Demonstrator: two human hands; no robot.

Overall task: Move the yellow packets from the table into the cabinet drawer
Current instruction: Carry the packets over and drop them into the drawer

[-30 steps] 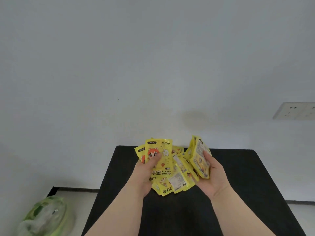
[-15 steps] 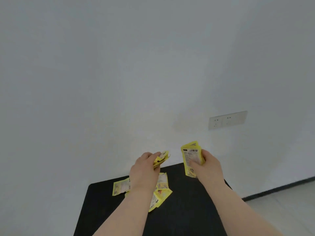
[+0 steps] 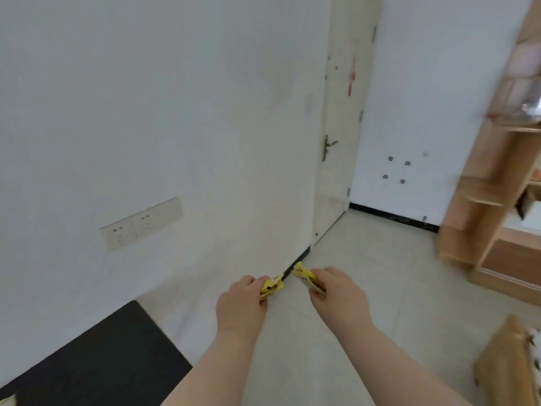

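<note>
Wall: white, filling the left and centre of the view; a black skirting strip is seen at its foot.
Floor: pale tiles, seen under both forearms and out to the right.
Table: black top, confined to the lower left corner; the left forearm passes just beside its right edge.
Wooden cabinet: at the right edge, blurred. Open shelves are made out, with a flat front panel near the base. Whether that panel is a drawer cannot be told.
Door: cream, set in the far corner, with a metal handle.
Cardboard piece: brown, lower right, blurred.
Socket panel: white, mounted low on the wall.
Left hand: back turned up, fingers curled tight round the left bunch.
Right hand: back turned up, fingers and thumb clamped on the right bunch.
Left bunch: yellow packets, held above the floor, well clear of the table and well apart from the cabinet.
Right bunch: yellow packets, just beside the left bunch, not touching it.
</note>
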